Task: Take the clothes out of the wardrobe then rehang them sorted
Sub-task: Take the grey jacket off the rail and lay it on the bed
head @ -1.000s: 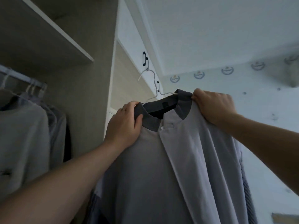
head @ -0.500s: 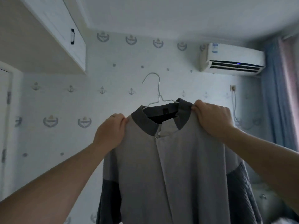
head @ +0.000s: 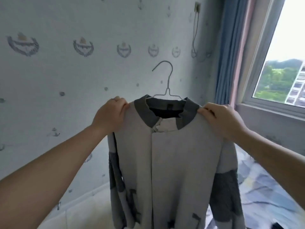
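Grey jacket [head: 170,162] hangs in mid-air in front of the papered wall [head: 66,80], on its wire hanger [head: 168,81], hook up and free. Wardrobe not in view. Left hand [head: 109,117] grips the shoulder on its side, fingers [head: 121,104] curled over the top edge and clamped on cloth. Right hand [head: 222,120] does the same on the other shoulder, fingers [head: 206,111] folded over the fabric. Can't tell if either grip also catches the wire underneath.

Step, my read: carry-out. The jacket needs parking before sorting. Bed [head: 267,192] at lower right looks like the drop zone.

Doing it well:
- Hold both shoulders level so the hanger doesn't slide out.
- Grip wire plus cloth. With cloth only, the hanger can tip loose.
- Hem runs out of frame below. Lift enough to clear the floor [head: 82,212] and the bed edge.
- Lay it flat, front up, hook pointing one way. The pile then sorts fast and hooks don't tangle.
- Leave the hanger in; that saves re-threading at rehang.

Risk: the open hook could snag the curtain [head: 226,47] on a wide swing right.
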A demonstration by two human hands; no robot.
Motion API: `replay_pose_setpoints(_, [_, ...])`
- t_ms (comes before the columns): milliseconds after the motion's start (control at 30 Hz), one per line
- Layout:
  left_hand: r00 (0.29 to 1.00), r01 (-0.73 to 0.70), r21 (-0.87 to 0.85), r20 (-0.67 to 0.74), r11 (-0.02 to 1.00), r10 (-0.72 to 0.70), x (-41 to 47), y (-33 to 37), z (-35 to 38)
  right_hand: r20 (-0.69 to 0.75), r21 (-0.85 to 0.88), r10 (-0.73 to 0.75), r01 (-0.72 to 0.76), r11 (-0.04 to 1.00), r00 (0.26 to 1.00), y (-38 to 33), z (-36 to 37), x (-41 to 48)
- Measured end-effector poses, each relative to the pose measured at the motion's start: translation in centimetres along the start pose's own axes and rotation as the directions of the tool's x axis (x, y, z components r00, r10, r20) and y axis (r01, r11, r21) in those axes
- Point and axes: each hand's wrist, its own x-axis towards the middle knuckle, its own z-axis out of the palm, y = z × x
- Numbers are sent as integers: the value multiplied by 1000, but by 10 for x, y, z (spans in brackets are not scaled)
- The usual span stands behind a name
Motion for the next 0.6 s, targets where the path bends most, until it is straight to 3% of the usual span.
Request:
replay_pose_setpoints(133, [988, -25, -40, 152, 999, 31, 5, -40, 79, 135, 43, 168, -175, 984, 977, 19, 68, -24])
replay_pose_setpoints(300, [965, -53, -67, 255, 996, 69, 25, -64, 172, 286, 62, 278, -307, 950, 917, 50, 128, -36])
replay_pose_setpoints(433, [948, -79, -80, 302, 994, 99, 52, -61, 247, 317, 37, 386, -418, 908, 866, 98, 164, -40])
replay_pose_setpoints(600, [914, -110, 4, 394, 994, 99, 85, -40, 336, 396, 46, 419, -474, 879, 817, 167, 202, -39])
